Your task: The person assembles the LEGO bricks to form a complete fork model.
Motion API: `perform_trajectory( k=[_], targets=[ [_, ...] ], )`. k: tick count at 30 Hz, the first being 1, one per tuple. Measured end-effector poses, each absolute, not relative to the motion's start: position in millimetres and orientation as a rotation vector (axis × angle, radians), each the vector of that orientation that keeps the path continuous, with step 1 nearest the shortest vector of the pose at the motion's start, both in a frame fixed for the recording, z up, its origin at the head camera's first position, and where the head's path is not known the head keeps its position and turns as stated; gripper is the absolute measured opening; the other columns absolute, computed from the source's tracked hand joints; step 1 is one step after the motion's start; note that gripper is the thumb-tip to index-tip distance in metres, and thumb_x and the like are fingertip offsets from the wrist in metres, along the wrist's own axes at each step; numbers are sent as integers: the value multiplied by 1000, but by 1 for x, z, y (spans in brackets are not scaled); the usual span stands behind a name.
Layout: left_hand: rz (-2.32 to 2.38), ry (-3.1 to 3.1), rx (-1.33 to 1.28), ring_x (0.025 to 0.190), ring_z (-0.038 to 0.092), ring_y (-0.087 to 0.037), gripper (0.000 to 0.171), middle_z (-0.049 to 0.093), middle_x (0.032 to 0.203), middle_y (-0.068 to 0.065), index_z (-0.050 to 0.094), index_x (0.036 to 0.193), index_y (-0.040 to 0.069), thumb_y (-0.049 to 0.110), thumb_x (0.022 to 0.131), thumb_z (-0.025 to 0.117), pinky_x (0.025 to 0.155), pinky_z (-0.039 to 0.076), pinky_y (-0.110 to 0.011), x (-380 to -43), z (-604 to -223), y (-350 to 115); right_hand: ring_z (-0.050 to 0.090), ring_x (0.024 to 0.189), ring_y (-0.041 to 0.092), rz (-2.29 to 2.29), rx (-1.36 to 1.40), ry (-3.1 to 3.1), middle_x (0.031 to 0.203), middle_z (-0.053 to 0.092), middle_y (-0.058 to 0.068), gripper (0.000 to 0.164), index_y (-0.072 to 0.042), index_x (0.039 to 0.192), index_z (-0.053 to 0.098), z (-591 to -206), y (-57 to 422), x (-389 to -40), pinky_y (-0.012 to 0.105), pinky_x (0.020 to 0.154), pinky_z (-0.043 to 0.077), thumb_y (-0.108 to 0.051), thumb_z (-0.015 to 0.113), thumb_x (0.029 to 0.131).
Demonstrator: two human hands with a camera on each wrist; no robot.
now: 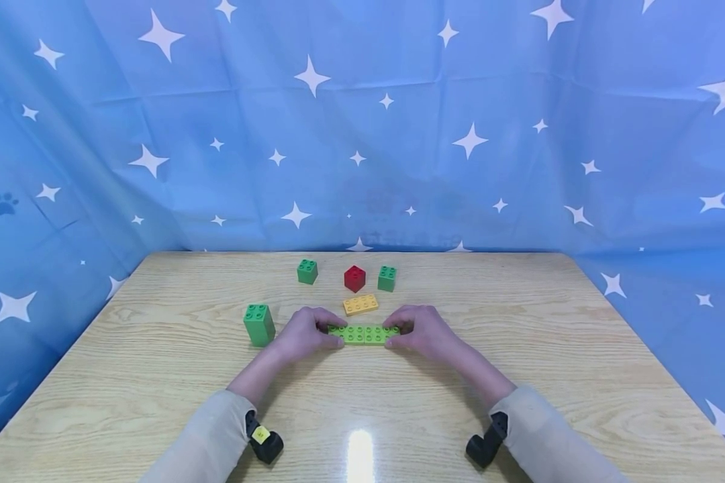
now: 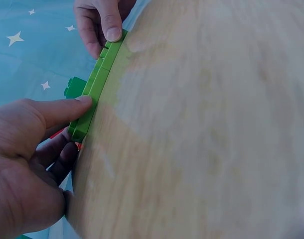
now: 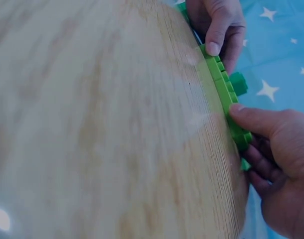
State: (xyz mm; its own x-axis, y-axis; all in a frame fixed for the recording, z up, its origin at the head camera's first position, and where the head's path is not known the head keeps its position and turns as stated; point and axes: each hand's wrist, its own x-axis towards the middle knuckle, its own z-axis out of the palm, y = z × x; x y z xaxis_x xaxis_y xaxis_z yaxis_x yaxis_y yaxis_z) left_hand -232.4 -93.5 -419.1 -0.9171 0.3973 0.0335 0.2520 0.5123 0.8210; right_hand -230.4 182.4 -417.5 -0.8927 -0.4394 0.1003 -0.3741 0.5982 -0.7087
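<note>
Two light green toy building bricks lie end to end on the table, their short ends meeting at a thin seam. My left hand [image 1: 305, 333] pinches the left light green brick [image 1: 353, 335] between thumb and fingers, thumb on the near side. The right light green brick [image 1: 376, 335] is gripped the same way at its outer end by my right hand [image 1: 424, 330]. Both wrist views show the pair as one straight row, with a thumb [image 2: 67, 109] along its near side. The fingers cover the outer ends of the row.
Just beyond the row lies a flat yellow brick [image 1: 360, 305]. Farther back are a red brick [image 1: 354, 279] and two dark green bricks, one at left [image 1: 307, 272] and one at right [image 1: 387, 278]. A tall green block [image 1: 259, 325] stands by my left hand. A blue star-patterned cloth [image 1: 362, 134] hangs behind the table.
</note>
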Motion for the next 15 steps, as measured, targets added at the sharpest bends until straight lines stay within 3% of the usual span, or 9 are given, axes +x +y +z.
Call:
perform_trajectory(
  k=[15],
  targets=[
    [1370, 2583, 531, 81, 52, -17, 31, 67, 93, -2, 78, 115, 6, 7, 85, 83, 72, 44, -31, -233, -420, -94, 60, 86, 12, -1162, -704, 2723, 105, 71, -4, 27, -10, 112, 78, -418, 183, -231, 28, 75, 52, -13, 83, 86]
  ],
)
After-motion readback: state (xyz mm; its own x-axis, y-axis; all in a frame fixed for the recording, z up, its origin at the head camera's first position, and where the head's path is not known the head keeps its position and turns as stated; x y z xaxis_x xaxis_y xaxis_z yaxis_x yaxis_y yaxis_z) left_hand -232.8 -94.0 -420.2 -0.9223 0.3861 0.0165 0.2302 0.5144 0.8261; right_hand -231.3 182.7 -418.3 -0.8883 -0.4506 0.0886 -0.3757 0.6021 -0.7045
